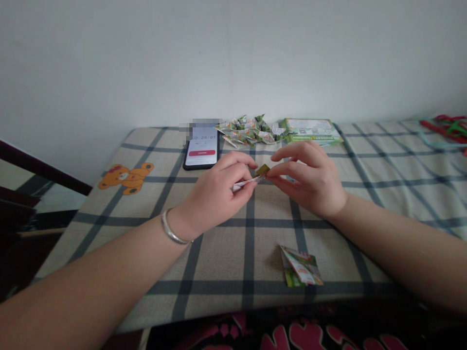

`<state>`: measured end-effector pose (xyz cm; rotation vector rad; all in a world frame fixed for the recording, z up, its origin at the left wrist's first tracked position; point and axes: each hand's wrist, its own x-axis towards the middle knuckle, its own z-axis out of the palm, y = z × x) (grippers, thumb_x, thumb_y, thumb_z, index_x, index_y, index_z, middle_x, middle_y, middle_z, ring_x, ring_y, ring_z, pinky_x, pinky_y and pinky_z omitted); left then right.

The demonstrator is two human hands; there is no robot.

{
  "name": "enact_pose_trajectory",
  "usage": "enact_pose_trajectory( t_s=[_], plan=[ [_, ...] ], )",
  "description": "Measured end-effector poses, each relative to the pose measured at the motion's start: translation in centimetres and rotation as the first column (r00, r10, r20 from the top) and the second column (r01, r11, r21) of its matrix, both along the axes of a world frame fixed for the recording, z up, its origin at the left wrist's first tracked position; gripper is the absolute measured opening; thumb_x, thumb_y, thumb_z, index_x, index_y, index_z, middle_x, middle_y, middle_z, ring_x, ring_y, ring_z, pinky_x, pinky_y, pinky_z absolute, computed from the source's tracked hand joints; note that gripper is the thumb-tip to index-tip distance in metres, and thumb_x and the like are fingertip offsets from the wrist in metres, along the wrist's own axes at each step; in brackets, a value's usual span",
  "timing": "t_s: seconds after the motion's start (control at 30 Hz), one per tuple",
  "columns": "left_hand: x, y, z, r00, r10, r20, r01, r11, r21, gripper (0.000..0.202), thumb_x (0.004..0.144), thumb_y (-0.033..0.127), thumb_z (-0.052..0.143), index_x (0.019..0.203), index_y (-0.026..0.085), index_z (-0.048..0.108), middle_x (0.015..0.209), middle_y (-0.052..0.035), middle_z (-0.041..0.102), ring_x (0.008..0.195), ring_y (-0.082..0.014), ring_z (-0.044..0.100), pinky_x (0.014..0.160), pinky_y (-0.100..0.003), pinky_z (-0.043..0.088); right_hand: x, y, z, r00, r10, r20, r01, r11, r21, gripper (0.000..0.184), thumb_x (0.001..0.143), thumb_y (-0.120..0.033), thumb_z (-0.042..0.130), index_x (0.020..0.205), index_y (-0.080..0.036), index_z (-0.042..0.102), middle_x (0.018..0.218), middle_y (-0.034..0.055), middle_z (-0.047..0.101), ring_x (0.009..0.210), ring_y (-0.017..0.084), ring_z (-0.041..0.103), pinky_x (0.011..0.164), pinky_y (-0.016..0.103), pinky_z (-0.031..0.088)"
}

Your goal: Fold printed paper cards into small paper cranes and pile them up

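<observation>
Between my two hands, over the middle of the table, is a small folded piece of printed paper (262, 170), green and white. My left hand (229, 182), with a silver bangle at the wrist, pinches its left part between thumb and fingers. At its right end the thumb and index finger of my right hand (310, 177) close on the paper's tip, other fingers raised. My fingers hide part of it. Nearer to me on the cloth lies another folded printed paper (301, 266), flat and apart from both hands.
At the back stands a pile of folded paper pieces (251, 131) beside a flat green-and-white printed stack (314, 130). A phone (202, 148) showing a timer lies left of the pile. Red and green items (450, 127) sit at the far right. A checked cloth (219, 253) covers the table, against a wall.
</observation>
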<state>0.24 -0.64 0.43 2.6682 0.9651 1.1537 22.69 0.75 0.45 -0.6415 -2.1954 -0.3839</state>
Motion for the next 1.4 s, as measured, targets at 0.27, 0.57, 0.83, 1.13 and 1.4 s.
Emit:
enact_pose_trajectory(
  t_s=[0.27, 0.57, 0.83, 1.13, 1.4],
  plan=[
    [-0.13, -0.03, -0.1, 1.0, 0.013, -0.024, -0.013, 1.0, 0.013, 0.012, 0.088, 0.011, 0.058, 0.078, 0.017, 0.055, 0.112, -0.0057, 0.062, 0.103, -0.0153, 0.061, 0.09, -0.03, 0.051, -0.03, -0.08, 0.12, 1.0, 0.01, 0.001, -0.01, 1.0, -0.007, 0.009, 0.086, -0.021, 0.068, 0.094, -0.023, 0.068, 0.098, 0.0049, 0.068, 0.087, 0.019, 0.06, 0.076, 0.035, 0.049],
    [-0.03, 0.0, 0.07, 1.0, -0.008, 0.012, 0.009, 0.999, -0.043, 0.013, 0.087, 0.009, 0.059, 0.077, 0.016, 0.058, 0.108, -0.0048, 0.061, 0.103, -0.0127, 0.06, 0.092, -0.027, 0.05, -0.11, -0.01, 0.28, 0.998, 0.055, 0.023, -0.056, 0.998, 0.006, 0.013, 0.087, -0.021, 0.068, 0.099, -0.022, 0.071, 0.092, 0.0043, 0.071, 0.086, 0.019, 0.06, 0.075, 0.034, 0.05],
    [0.08, 0.08, -0.16, 1.0, -0.025, -0.001, 0.025, 1.0, -0.015, 0.012, 0.086, 0.009, 0.06, 0.076, 0.015, 0.059, 0.105, -0.005, 0.061, 0.099, -0.0131, 0.059, 0.09, -0.027, 0.05, -0.41, 0.15, 0.09, 0.998, 0.039, 0.042, -0.038, 0.999, -0.024, 0.007, 0.088, -0.025, 0.066, 0.09, -0.021, 0.071, 0.085, 0.0036, 0.07, 0.08, 0.018, 0.057, 0.07, 0.033, 0.048],
    [-0.04, -0.06, -0.32, 0.993, -0.035, -0.108, 0.038, 0.999, 0.026, 0.012, 0.089, 0.013, 0.056, 0.078, 0.015, 0.06, 0.101, -0.0063, 0.061, 0.087, -0.0143, 0.061, 0.076, -0.028, 0.052, -0.49, 0.18, 0.12, 0.995, 0.072, 0.07, -0.067, 0.995, -0.071, 0.01, 0.089, -0.025, 0.065, 0.084, -0.019, 0.071, 0.083, 0.0046, 0.069, 0.077, 0.018, 0.055, 0.07, 0.033, 0.046],
    [-0.28, -0.08, -0.37, 0.973, 0.045, -0.225, -0.007, 0.986, 0.169, 0.014, 0.091, 0.018, 0.055, 0.079, 0.014, 0.062, 0.097, -0.0055, 0.064, 0.08, -0.0133, 0.062, 0.07, -0.025, 0.052, -0.5, 0.11, 0.14, 0.99, 0.053, 0.129, -0.041, 0.995, -0.09, 0.013, 0.09, -0.024, 0.06, 0.083, -0.02, 0.07, 0.085, 0.0045, 0.069, 0.077, 0.018, 0.053, 0.067, 0.034, 0.044]
  ],
)
